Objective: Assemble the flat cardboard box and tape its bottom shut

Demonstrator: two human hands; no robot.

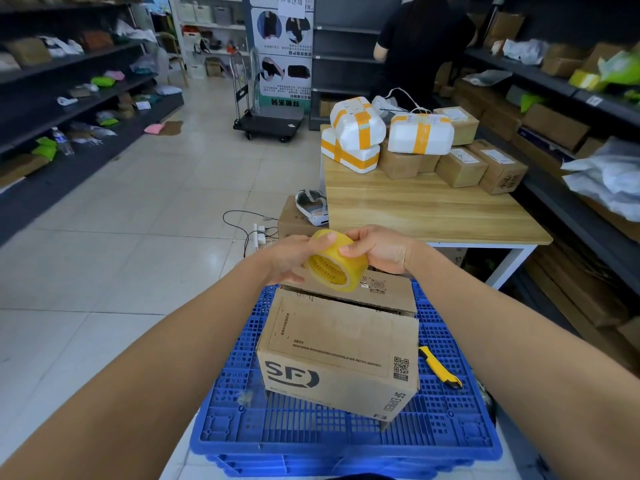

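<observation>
A brown cardboard box [341,351] printed "SF Express" stands squared up on a blue plastic pallet [346,434]. Its near top flap lies folded flat; the far flap [377,292] sits slightly raised, leaving a gap between them. Above the box's far edge both hands hold a roll of yellowish clear tape [334,261]. My left hand [291,258] cups the roll from the left and below. My right hand [377,247] grips its top right, the thumb pressed on the outer surface.
A yellow utility knife [439,366] lies on the pallet right of the box. A wooden table [422,209] behind holds several parcels. Shelves line both sides. A person in black stands at the back right. A trolley [268,124] stands on the tiled floor.
</observation>
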